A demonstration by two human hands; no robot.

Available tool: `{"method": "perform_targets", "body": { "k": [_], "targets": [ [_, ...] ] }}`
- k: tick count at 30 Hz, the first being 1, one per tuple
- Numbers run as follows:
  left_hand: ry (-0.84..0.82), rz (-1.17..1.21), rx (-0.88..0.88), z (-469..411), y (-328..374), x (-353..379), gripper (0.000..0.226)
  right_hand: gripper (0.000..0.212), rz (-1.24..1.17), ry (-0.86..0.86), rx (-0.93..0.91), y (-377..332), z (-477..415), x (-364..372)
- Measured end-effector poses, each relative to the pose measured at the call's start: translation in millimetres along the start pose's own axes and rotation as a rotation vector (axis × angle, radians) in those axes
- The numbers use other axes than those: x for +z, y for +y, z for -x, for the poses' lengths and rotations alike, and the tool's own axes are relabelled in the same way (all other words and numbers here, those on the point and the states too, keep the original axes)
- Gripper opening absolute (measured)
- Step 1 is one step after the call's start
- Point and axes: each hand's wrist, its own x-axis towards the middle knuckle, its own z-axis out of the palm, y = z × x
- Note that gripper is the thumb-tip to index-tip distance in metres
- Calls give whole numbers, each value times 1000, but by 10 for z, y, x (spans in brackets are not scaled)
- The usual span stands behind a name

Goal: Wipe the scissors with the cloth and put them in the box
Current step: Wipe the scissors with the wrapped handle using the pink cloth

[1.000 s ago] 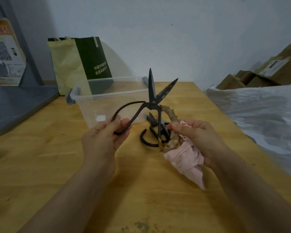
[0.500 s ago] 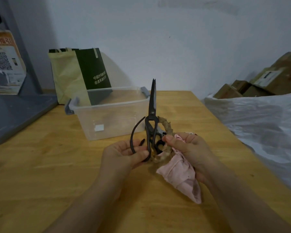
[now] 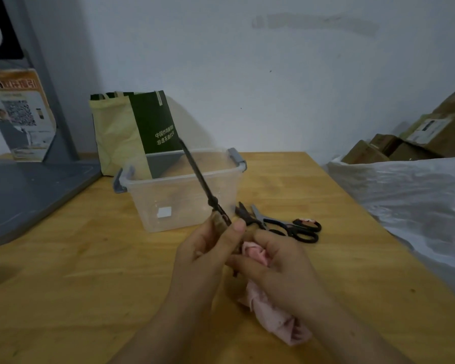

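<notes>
My left hand [image 3: 208, 256] grips the handles of the large dark iron scissors [image 3: 199, 177]; their closed blades point up and to the left, in front of the clear plastic box [image 3: 179, 195]. My right hand [image 3: 281, 264] holds the pink cloth [image 3: 273, 316], which bunches against the scissor handles and hangs down to the table. Most of the handles are hidden by my fingers. More black-handled scissors [image 3: 286, 227] lie on the table just right of the box.
The wooden table [image 3: 90, 285] carries a green and beige paper bag [image 3: 134, 132] behind the box and a grey board [image 3: 24, 190] at the left. White plastic sheeting [image 3: 410, 206] and cardboard boxes [image 3: 418, 137] crowd the right edge.
The scissor blades have gone from spread to closed. Both hands came together at the handles and lowered, and the blades now tilt left. The scissors lying on the table are uncovered.
</notes>
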Motion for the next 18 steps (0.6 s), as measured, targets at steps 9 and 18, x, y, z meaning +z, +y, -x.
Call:
{"method": "perform_targets", "body": {
  "k": [9,18],
  "targets": [
    [187,137,-174,-81,-36,-53,20,21,-193,132,114,15,-100,-218],
    [97,176,-218,-77,-55,-49,17,13,-184,140,301,234,-175,-330]
  ]
}}
